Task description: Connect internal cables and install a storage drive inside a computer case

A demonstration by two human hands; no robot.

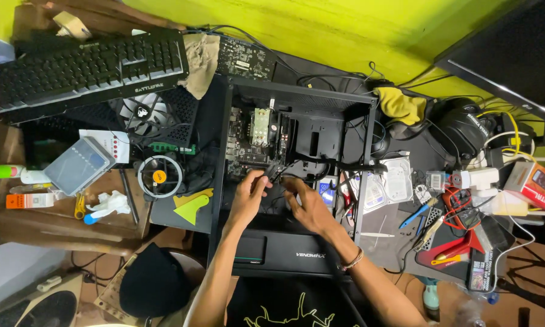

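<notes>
Hands inside an open black computer case [297, 97].
Left hand [248, 197] and right hand [309, 203], fingers pinched on a black cable connector [274, 174] over the motherboard; red-orange box [536, 184] far right, orange-white carton [30, 200] left.

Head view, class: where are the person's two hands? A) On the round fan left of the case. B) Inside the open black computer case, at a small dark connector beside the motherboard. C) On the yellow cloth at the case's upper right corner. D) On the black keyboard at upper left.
B: the left hand and right hand meet inside the open computer case, fingers at a small dark connector.
</notes>
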